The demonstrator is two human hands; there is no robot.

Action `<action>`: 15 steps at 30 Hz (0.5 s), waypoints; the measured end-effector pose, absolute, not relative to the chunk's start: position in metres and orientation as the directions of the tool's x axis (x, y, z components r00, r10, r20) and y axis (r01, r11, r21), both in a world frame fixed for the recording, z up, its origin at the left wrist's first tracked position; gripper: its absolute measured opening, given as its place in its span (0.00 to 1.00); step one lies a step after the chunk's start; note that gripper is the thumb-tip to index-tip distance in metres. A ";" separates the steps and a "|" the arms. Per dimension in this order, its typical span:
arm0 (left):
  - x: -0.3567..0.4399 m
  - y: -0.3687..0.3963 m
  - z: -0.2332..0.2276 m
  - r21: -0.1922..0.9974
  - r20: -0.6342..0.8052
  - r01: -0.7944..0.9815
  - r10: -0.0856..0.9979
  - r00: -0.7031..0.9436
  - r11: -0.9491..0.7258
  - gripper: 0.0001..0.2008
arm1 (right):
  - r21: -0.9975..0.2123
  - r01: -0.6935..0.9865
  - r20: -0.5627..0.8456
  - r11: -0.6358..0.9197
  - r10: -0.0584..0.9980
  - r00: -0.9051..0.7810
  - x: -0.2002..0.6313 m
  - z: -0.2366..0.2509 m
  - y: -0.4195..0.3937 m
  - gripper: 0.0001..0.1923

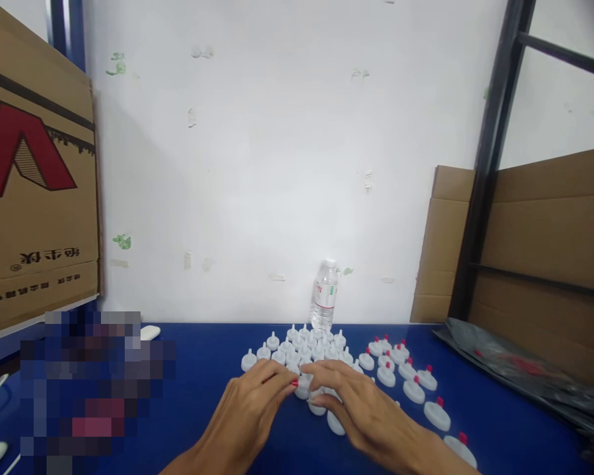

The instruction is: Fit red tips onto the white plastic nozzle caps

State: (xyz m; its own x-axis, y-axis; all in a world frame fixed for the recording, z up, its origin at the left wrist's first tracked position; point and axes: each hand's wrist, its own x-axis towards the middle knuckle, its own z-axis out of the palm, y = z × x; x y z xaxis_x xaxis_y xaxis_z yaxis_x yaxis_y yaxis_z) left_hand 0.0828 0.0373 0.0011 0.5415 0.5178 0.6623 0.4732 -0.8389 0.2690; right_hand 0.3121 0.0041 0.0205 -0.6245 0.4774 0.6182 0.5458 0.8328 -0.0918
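Observation:
White round caps with pointed nozzles (pixel 272 341) stand in a dense cluster on the blue table (pixel 193 356). My left hand (pixel 252 402) is closed in a pinch at the cluster's front edge, with a small red tip cap (pixel 294 382) showing at its fingertips. Facing it, my right hand (pixel 351 402) curls its thumb and fingers around a white nozzle cap, which is partly hidden by the fingers. More white caps lie under and between both hands. To the right, several white caps with red tips (pixel 414 389) stand in loose rows.
A clear water bottle (pixel 325 297) stands against the white wall behind the cluster. A large cardboard box (pixel 39 218) is at left, near a pixelated patch. Dark plastic bags (pixel 529 376) lie at right beside a black metal frame (pixel 490 152) and cardboard sheets (pixel 549 224).

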 end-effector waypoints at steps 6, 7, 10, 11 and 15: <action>0.080 0.033 0.009 0.350 0.590 0.428 0.551 0.590 -0.833 0.17 | 0.018 0.531 0.665 0.847 0.387 -0.639 0.304 0.019 0.002 0.11; 0.080 0.032 0.010 0.371 0.586 0.418 0.558 0.587 -0.829 0.17 | 0.046 0.534 0.679 0.844 0.366 -0.636 0.304 0.018 0.001 0.11; 0.079 0.030 0.014 0.407 0.573 0.411 0.578 0.580 -0.816 0.18 | 0.101 0.546 0.697 0.832 0.333 -0.635 0.303 0.017 0.000 0.11; 0.079 0.029 0.015 0.405 0.565 0.416 0.581 0.586 -0.814 0.17 | 0.113 0.544 0.689 0.831 0.330 -0.646 0.303 0.018 0.000 0.12; 0.079 0.032 0.017 0.354 0.531 0.496 0.607 0.591 -0.793 0.12 | 0.087 0.560 0.598 0.824 0.407 -0.690 0.307 0.026 0.002 0.12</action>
